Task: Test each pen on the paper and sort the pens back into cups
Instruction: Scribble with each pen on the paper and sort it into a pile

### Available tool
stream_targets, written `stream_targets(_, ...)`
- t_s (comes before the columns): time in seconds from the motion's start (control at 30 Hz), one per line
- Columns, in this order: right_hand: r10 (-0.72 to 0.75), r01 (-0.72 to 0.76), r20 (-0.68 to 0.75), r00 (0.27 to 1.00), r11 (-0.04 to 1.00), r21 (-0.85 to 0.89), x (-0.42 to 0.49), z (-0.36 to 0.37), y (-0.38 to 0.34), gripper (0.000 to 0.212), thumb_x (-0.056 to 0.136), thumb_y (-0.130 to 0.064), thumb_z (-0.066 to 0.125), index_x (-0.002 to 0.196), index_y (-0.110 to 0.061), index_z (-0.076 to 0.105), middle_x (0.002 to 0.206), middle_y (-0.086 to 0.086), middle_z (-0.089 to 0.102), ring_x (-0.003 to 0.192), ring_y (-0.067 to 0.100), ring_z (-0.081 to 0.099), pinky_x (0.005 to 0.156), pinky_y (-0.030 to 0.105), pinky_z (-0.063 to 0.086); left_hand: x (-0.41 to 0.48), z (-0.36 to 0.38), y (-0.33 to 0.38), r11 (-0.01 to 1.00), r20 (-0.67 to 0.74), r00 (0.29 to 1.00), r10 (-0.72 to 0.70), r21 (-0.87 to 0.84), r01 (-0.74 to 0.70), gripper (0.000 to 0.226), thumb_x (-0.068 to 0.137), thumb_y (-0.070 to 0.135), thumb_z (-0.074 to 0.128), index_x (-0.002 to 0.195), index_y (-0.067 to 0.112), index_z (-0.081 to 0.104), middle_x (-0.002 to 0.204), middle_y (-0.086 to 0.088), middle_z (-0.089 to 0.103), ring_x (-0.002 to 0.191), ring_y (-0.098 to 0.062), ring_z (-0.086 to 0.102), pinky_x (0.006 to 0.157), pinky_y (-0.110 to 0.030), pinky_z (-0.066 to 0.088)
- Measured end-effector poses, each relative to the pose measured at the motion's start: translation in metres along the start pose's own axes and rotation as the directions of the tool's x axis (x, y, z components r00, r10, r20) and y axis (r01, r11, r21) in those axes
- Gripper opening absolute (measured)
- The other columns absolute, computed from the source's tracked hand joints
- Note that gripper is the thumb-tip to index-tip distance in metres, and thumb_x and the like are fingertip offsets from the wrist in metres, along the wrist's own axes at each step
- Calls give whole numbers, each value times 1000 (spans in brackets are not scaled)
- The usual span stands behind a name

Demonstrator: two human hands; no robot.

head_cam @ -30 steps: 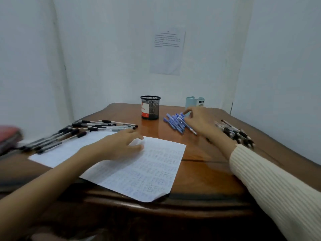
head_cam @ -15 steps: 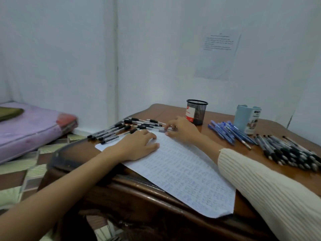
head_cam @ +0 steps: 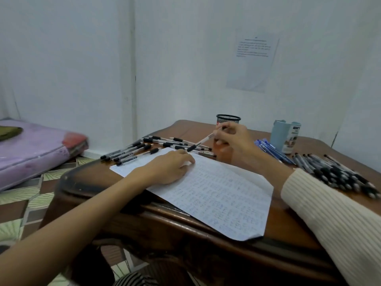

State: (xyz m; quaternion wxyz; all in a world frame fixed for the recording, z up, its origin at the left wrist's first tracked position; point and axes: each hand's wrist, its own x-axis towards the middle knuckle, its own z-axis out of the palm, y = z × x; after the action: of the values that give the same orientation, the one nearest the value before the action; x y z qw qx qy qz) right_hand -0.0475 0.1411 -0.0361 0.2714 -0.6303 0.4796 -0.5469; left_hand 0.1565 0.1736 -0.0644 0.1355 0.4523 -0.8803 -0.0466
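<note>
A person's right hand (head_cam: 233,139) pinches one pen (head_cam: 203,140) between thumb and fingers, holding it in the air in front of the mesh cup (head_cam: 227,119). Its dark end slants down toward the far edge of the paper (head_cam: 222,195). The left hand (head_cam: 169,170) lies flat, fingers straight, pinning the sheet to the table (head_cam: 292,230). Black pens (head_cam: 142,148) fan out beyond the paper, blue pens (head_cam: 275,152) lie beside the blue cup (head_cam: 285,139), and more black pens (head_cam: 338,176) are heaped at right. The step in hand appears to be testing. The next move calls for bringing the tip down to a bare patch, scribbling, then choosing a cup. Neither cup shows any pens from here.
</note>
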Motion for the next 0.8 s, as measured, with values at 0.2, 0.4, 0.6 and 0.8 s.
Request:
stream_targets(0.2, -8, 42, -167, 986, 979, 202, -34, -51, -14, 9, 95, -20, 52, 99, -22, 60, 88, -3, 64, 75, 6, 61, 45, 19, 50, 11, 8, 42, 997, 55, 996, 67, -46, -65, 36, 98, 32, 41, 133, 24, 46, 142, 5, 39, 124, -14, 42, 103, -34, 35)
stream_targets(0.4, -40, 66, -306, 951, 995, 74, -50, -97, -10, 13, 101, -29, 34, 112, -23, 39, 67, 6, 59, 39, 5, 54, 33, 13, 37, 17, 17, 63, 995, 61, 995, 83, -64, -79, 44, 97, 43, 38, 135, 22, 43, 144, 3, 38, 125, -15, 41, 104, -35, 35)
stream_targets(0.6, 53, -11, -327, 944, 991, 130, -52, -99, -5, 11, 102, -20, 34, 111, -14, 38, 65, 13, 52, 30, 5, 44, 28, 14, 29, 21, 23, 78, 994, 87, 990, 107, -36, -104, 47, 98, 44, 36, 138, 21, 41, 144, 2, 37, 125, -15, 40, 103, -32, 34)
stream_targets(0.8, 159, -108, -337, 928, 980, 165, -44, -91, -3, 13, 102, -18, 33, 108, -11, 43, 65, 9, 50, 28, 3, 40, 26, 14, 26, 18, 26, 76, 993, 62, 991, 118, -17, -117, 45, 98, 45, 34, 137, 25, 40, 143, 5, 38, 124, -13, 41, 100, -30, 34)
